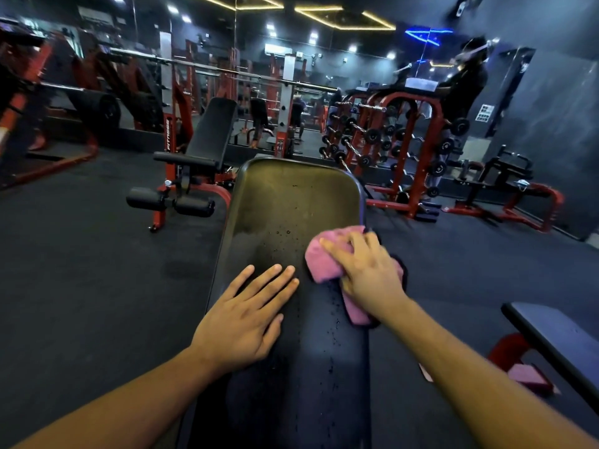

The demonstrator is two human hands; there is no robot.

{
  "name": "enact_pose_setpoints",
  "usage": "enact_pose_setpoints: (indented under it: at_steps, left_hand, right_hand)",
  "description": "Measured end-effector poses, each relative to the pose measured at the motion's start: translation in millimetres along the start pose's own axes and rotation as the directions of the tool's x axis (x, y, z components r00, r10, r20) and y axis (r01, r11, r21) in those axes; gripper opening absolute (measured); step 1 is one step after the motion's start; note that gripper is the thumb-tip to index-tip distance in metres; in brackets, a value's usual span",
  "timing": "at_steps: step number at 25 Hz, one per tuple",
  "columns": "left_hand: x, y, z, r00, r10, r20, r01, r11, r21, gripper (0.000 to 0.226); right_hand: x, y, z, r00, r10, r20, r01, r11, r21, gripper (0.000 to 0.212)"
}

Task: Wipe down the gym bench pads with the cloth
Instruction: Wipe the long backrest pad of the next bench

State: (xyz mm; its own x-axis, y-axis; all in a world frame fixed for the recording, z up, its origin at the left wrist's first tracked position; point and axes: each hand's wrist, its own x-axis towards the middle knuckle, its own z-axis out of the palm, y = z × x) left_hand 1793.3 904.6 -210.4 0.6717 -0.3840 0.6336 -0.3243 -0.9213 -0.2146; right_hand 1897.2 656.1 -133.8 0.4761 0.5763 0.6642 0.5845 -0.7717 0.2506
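A long black bench pad (pixel 291 202) runs away from me down the middle of the view, with small water droplets on its surface. My right hand (pixel 369 270) presses a pink cloth (pixel 321 260) against the pad's right edge, about halfway along. The cloth hangs partly over that edge beneath my wrist. My left hand (pixel 246 315) lies flat on the pad's left side, fingers spread, holding nothing.
An adjustable red-framed bench (pixel 207 137) stands to the far left. A dumbbell rack (pixel 389 137) is at the far right, with a person (pixel 466 85) behind it. Another black bench pad (pixel 557 345) sits near right, something pink (pixel 528 377) beneath it. Dark rubber floor (pixel 97 270) surrounds the bench.
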Motion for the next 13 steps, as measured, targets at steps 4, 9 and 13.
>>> enact_pose_setpoints:
  at_steps: [4, 9, 13]
  left_hand:
    - [-1, 1, -3, 1.0, 0.007, 0.008, -0.007, 1.0, -0.005, 0.061]
    - [-2, -2, 0, 0.999, 0.0, 0.04, 0.001, 1.0, -0.029, 0.06]
    - [0, 0, -8, 0.995, -0.006, 0.095, 0.011, 0.999, -0.049, 0.059]
  right_hand:
    - [94, 40, 8, 0.983, 0.178, 0.039, -0.177, 0.984, -0.032, 0.061]
    - [85, 18, 5, 0.949, 0.313, 0.048, -0.314, 0.949, 0.007, 0.064]
    - [25, 9, -25, 0.965, 0.091, 0.245, -0.119, 0.987, 0.104, 0.067]
